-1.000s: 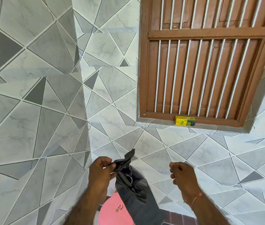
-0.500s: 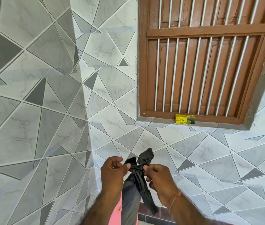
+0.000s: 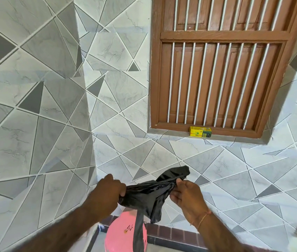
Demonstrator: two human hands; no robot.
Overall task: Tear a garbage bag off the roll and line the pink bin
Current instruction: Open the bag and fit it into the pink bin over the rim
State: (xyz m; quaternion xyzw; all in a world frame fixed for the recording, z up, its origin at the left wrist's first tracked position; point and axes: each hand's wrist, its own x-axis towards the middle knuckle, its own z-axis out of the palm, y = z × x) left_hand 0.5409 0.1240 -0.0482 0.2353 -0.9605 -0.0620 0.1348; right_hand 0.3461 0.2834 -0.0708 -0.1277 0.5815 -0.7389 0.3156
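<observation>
Head view: black bag point(image 3: 148, 194) stretched sideways between left hand point(image 3: 108, 193), right hand point(image 3: 186, 196).

A grey window ledge point(image 3: 162, 134) below the brown barred shutter carries a small yellow-and-green box point(image 3: 200, 132), set against the frame. Low down, the pink bin point(image 3: 120, 233) stands on the floor point(image 3: 98, 241) beside the tiled wall.

The garbage bag point(image 3: 149, 194) was glossy black. At six o'clock the bin point(image 3: 120, 233) was pink. The wall tiles point(image 3: 53, 124) carried grey and white marbled triangles. At one o'clock the shutter point(image 3: 220, 70) was brown with white bars; the box point(image 3: 200, 131) was yellow and green.
</observation>
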